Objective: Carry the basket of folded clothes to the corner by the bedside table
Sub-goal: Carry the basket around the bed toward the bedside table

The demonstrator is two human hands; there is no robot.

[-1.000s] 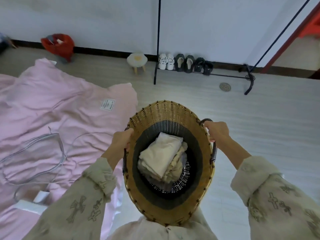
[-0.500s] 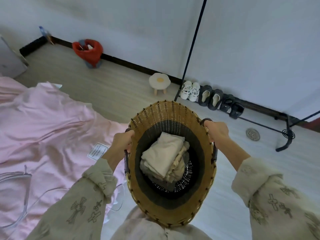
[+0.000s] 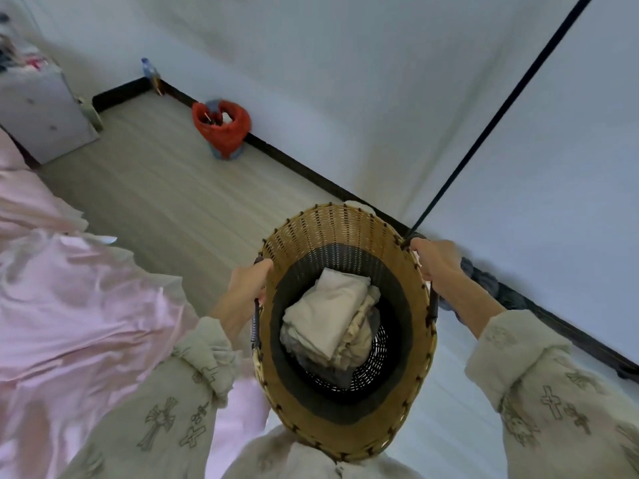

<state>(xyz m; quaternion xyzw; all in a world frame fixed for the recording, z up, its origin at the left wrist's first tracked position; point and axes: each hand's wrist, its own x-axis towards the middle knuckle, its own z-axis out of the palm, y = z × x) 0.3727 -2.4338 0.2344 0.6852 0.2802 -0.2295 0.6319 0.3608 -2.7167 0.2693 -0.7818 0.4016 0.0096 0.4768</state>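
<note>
- Far left, top: grey bedside table (image 3: 41, 115) against the wall, with the free corner (image 3: 138, 95) just beside it, where the dark skirting turns.
- Pink bed (image 3: 69, 288) along the left edge, close to the left sleeve.
- Red bin (image 3: 221, 127) against the wall, between the corner and the basket.
- Left hand (image 3: 247, 283) closed around the dark left handle of the basket (image 3: 345, 229).
- Basket held up in front of the body, off the floor, both handles taken; folded clothes (image 3: 328, 316) lying inside at the bottom.
- Right hand (image 3: 437, 259) closed around the right handle, near the black rack pole (image 3: 501, 112).
- Progress, as a judgement: lifting done, carrying about halfway; corner in sight but well apart from the basket; left to do: walking past the bin, lowering the basket by the bedside table.
- Compared with half a second ago: view turned further left, bedside table and corner now in view, shoes and small stool no longer visible, bin nearer to the middle; same grip on both handles, clothes unmoved.
</note>
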